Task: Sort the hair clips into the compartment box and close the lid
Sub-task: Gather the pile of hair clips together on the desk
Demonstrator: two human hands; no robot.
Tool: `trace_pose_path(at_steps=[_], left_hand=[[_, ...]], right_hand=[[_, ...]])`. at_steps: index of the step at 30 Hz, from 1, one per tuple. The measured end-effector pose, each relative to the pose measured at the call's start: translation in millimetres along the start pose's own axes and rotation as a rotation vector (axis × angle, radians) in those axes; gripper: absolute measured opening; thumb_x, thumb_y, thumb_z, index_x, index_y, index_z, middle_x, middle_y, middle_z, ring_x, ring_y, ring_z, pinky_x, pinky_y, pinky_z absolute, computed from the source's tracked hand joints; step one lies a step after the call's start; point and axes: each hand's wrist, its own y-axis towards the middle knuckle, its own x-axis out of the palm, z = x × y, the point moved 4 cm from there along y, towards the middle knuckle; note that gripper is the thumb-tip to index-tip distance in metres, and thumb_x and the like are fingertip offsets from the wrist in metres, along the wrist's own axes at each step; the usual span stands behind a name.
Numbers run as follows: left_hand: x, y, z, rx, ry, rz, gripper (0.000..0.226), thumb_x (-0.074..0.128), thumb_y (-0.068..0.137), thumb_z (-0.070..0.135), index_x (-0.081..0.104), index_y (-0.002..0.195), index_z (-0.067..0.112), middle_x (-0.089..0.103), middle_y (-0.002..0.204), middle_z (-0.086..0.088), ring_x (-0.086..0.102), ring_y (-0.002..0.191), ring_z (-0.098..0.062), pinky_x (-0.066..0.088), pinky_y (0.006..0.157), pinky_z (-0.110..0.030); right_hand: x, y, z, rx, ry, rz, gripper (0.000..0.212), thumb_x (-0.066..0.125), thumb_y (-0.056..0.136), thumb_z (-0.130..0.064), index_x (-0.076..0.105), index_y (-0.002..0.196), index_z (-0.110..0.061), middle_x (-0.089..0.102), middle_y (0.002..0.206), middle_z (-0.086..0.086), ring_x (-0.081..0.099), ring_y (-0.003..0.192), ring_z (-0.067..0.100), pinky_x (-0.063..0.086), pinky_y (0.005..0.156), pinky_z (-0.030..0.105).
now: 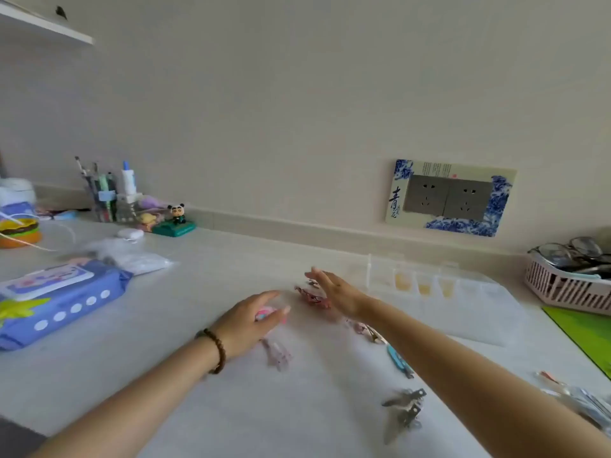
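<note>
Left hand (pixel 248 320): I see it palm down over a pink clip (pixel 264 315). The fingers are loosely bent. The blur keeps me from telling whether they pinch the clip or only cover it.
Right hand (pixel 334 289): fingers straight and close together, holding nothing, just above a red clip (pixel 312 298).
Box (pixel 426 282): clear, on the table (pixel 231 259) to the right of the right hand. Its lid (pixel 463 322) is open and lies flat in front of it. Some compartments look yellowish.
Loose clips: a pale clip (pixel 277 353) lies near the left wrist. A floral clip (pixel 360 327) and a blue clip (pixel 398 358) lie beside the right forearm. Silver clips (pixel 405 409) are nearest me.
Surroundings: wipes pack (pixel 56 299) at left, pink basket (pixel 562 292) at right.
</note>
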Motion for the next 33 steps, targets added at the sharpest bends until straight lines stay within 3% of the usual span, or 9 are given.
trace_pose_path(at_steps=[3, 8, 12, 18, 21, 23, 25, 28, 33], left_hand=[[-3, 5, -1, -0.045, -0.084, 0.026, 0.067, 0.047, 0.080, 0.064, 0.033, 0.138, 0.034, 0.056, 0.129, 0.002, 0.055, 0.111, -0.013, 0.044, 0.089, -0.030], [2, 12, 3, -0.046, -0.196, -0.035, 0.071, 0.052, 0.078, 0.063, 0.033, 0.139, 0.031, 0.060, 0.112, 0.004, 0.056, 0.090, -0.010, 0.044, 0.064, -0.013], [18, 7, 11, 0.031, -0.228, -0.088, 0.091, 0.051, 0.060, 0.076, 0.039, 0.136, 0.029, 0.055, 0.107, 0.010, 0.049, 0.090, -0.010, 0.044, 0.066, -0.008], [58, -9, 46, 0.110, -0.221, -0.136, 0.038, 0.040, 0.087, 0.058, 0.049, 0.121, 0.043, 0.056, 0.076, 0.001, 0.044, 0.046, 0.001, 0.039, 0.052, -0.006], [82, -18, 70, 0.167, -0.188, -0.118, 0.054, 0.039, 0.087, 0.058, 0.046, 0.131, 0.029, 0.063, 0.087, 0.008, 0.054, 0.070, 0.004, 0.037, 0.065, -0.004], [99, -25, 88, 0.184, -0.186, -0.139, 0.055, 0.039, 0.086, 0.058, 0.045, 0.132, 0.027, 0.063, 0.075, 0.006, 0.052, 0.061, 0.001, 0.037, 0.059, -0.007], [113, -31, 106, 0.210, -0.173, -0.156, 0.053, 0.041, 0.088, 0.055, 0.046, 0.131, 0.024, 0.062, 0.070, 0.005, 0.054, 0.057, 0.001, 0.039, 0.057, -0.009], [121, -31, 128, 0.318, 0.011, -0.086, 0.052, 0.040, 0.090, 0.051, 0.044, 0.133, 0.023, 0.056, 0.127, 0.004, 0.048, 0.116, -0.005, 0.035, 0.097, -0.019], [133, -20, 173, 0.539, 0.053, -0.122, 0.061, 0.032, 0.087, 0.061, 0.040, 0.136, 0.027, 0.043, 0.142, 0.009, 0.033, 0.132, -0.007, 0.028, 0.105, -0.024]], right_hand=[[7, 8, 10, 0.073, 0.003, -0.007, 0.058, 0.020, 0.097, -0.049, 0.044, 0.136, -0.013, 0.042, 0.146, 0.002, 0.036, 0.135, 0.018, 0.022, 0.114, 0.031], [11, -15, 18, 0.075, -0.069, -0.107, 0.063, 0.018, 0.090, -0.065, 0.052, 0.130, -0.031, 0.048, 0.140, -0.010, 0.041, 0.128, 0.009, 0.025, 0.099, 0.022], [4, -66, 20, 0.015, -0.115, -0.107, 0.070, 0.017, 0.082, -0.074, 0.052, 0.129, -0.035, 0.047, 0.139, -0.017, 0.042, 0.125, 0.002, 0.029, 0.106, 0.023], [-17, -143, 25, 0.032, -0.114, -0.119, 0.067, 0.015, 0.083, -0.070, 0.055, 0.126, -0.037, 0.049, 0.137, -0.021, 0.041, 0.128, -0.001, 0.026, 0.112, 0.028], [-30, -177, 29, 0.045, -0.050, -0.106, 0.066, 0.018, 0.084, -0.067, 0.056, 0.127, -0.034, 0.049, 0.137, -0.019, 0.042, 0.127, -0.006, 0.028, 0.110, 0.021], [-45, -196, 29, 0.052, 0.019, -0.053, 0.062, 0.020, 0.085, -0.063, 0.057, 0.125, -0.033, 0.049, 0.137, -0.019, 0.040, 0.125, -0.012, 0.030, 0.102, 0.009], [-72, -210, 29, 0.023, 0.017, 0.059, 0.059, 0.019, 0.088, -0.058, 0.057, 0.124, -0.032, 0.050, 0.138, -0.016, 0.039, 0.128, -0.007, 0.025, 0.107, 0.016], [-124, -236, 37, -0.006, -0.008, 0.218, 0.050, 0.020, 0.090, -0.054, 0.056, 0.120, -0.035, 0.051, 0.137, -0.011, 0.040, 0.130, 0.000, 0.024, 0.113, 0.028], [-218, -299, 92, 0.172, -0.120, 0.519, 0.054, 0.019, 0.088, -0.063, 0.052, 0.125, -0.040, 0.042, 0.143, -0.012, 0.033, 0.135, 0.009, 0.022, 0.111, 0.032]])
